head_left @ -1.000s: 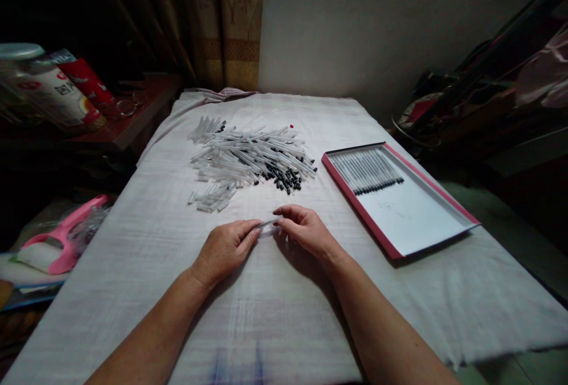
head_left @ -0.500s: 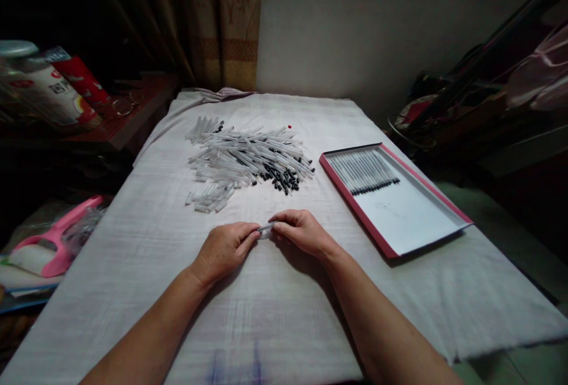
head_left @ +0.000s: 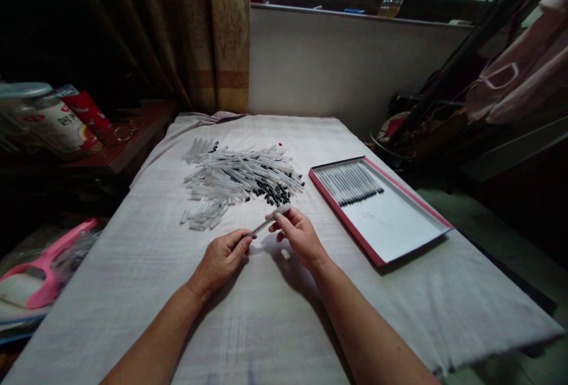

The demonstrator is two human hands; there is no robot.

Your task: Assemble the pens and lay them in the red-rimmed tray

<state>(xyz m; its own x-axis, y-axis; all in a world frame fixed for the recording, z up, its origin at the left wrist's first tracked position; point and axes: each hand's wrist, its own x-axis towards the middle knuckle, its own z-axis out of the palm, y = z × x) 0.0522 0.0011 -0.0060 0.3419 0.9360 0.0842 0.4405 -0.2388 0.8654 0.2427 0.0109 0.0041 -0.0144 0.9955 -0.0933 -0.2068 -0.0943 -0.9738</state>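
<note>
My left hand (head_left: 220, 259) pinches the near end of a slim clear pen (head_left: 268, 222) just above the white cloth. My right hand (head_left: 299, 235) pinches the pen's far end, which tilts up toward the pile. Beyond the hands lies a heap of clear pen barrels (head_left: 237, 171) with several small black caps (head_left: 273, 192) at its right edge. A smaller bunch of short clear pieces (head_left: 202, 218) lies at the heap's near left. To the right a shallow red-rimmed tray (head_left: 402, 229) holds a row of assembled pens (head_left: 348, 184) at its far end.
A white cloth (head_left: 248, 314) covers the table. A pink plastic object (head_left: 42, 258) and bags lie off the table's left side. Jars and packets (head_left: 48, 119) stand on a wooden shelf at far left. A curtain (head_left: 213, 36), wall and window are behind; cluttered things stand at right.
The camera has tilted up, showing the window. My hands have drawn apart along the pen, and the right hand has lifted its end toward the pile.
</note>
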